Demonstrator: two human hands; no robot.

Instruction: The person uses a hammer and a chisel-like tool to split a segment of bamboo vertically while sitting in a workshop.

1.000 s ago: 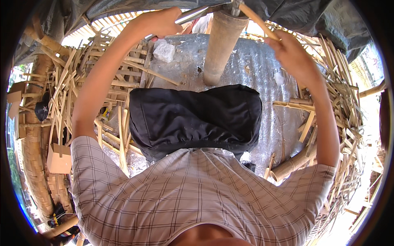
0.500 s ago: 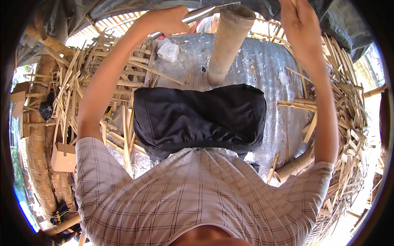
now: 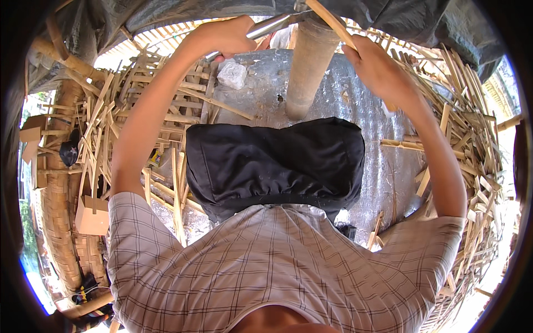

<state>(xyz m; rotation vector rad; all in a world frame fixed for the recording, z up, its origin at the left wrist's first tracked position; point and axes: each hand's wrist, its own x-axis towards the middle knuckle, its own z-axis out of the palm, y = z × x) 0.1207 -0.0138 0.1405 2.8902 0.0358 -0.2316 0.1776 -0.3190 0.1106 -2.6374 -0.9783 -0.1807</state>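
Curling round handle [image 3: 331,23], right hand [image 3: 380,67]

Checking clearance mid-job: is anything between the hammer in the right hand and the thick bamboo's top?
Yes: the metal blade in the left hand reaches to the top of the thick bamboo, where the hammer overlaps the blade in view; whether they touch is unclear. Nothing else visible intervenes.
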